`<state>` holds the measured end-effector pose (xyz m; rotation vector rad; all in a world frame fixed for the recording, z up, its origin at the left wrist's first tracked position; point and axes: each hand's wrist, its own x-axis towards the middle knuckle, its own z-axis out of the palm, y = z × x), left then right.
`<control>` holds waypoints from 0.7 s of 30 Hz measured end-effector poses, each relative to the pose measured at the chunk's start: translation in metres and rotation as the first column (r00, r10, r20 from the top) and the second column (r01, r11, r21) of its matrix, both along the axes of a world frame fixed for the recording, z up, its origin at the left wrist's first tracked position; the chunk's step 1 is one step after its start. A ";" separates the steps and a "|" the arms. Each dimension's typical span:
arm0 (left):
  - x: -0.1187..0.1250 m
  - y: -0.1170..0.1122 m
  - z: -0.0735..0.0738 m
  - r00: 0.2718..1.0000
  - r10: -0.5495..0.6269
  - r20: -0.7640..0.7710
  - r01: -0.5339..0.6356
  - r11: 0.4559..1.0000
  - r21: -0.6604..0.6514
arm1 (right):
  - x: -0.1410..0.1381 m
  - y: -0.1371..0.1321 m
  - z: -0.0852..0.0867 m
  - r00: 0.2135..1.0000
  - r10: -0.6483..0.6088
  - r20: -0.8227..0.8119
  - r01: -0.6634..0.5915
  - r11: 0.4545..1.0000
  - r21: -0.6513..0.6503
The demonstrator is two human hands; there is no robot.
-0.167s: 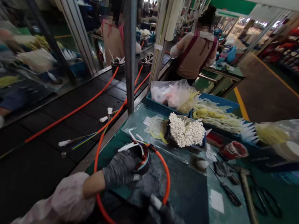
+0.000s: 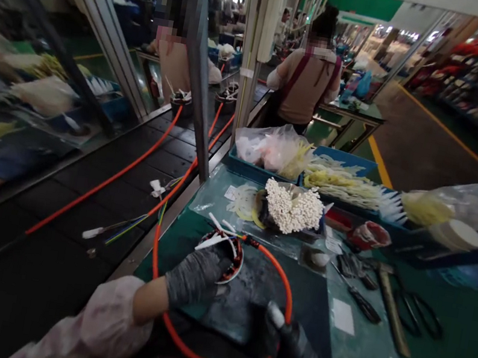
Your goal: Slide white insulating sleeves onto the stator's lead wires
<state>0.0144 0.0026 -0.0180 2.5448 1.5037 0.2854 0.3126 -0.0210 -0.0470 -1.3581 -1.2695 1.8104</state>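
My left hand (image 2: 193, 275), in a grey glove, grips a round wound stator (image 2: 226, 253) with copper coils and white leads, resting on the dark mat (image 2: 259, 280). An orange cable (image 2: 281, 278) loops from the stator around the mat and back toward me. My right hand (image 2: 293, 350), in a black glove, is closed on that cable near its white-tipped end (image 2: 276, 313).
A black conveyor (image 2: 91, 209) with orange cables and wire leads runs on the left. Behind the mat sit a cluster of white pins (image 2: 292, 206), blue trays (image 2: 343, 160) of sleeves, bags, and tools: a hammer (image 2: 391, 308), scissors (image 2: 422, 313). Two people work further up the line.
My right hand has moved right and slightly up with the cable end, widening the orange loop. The left hand and stator shifted a little on the mat.
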 end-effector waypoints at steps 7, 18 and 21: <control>-0.035 -0.019 0.023 0.933 -0.349 -0.087 0.353 0.935 0.035 | 0.000 0.044 0.004 0.889 -0.323 0.325 -0.046 0.643 0.764; -0.057 0.018 0.052 0.916 -0.384 -0.113 0.382 0.923 -0.038 | -0.089 0.151 0.033 0.590 0.466 0.659 -0.745 0.002 0.667; -0.047 0.024 0.050 0.892 -0.413 -0.185 0.428 0.902 0.053 | -0.111 0.160 0.025 0.644 0.467 0.606 -0.719 0.097 0.688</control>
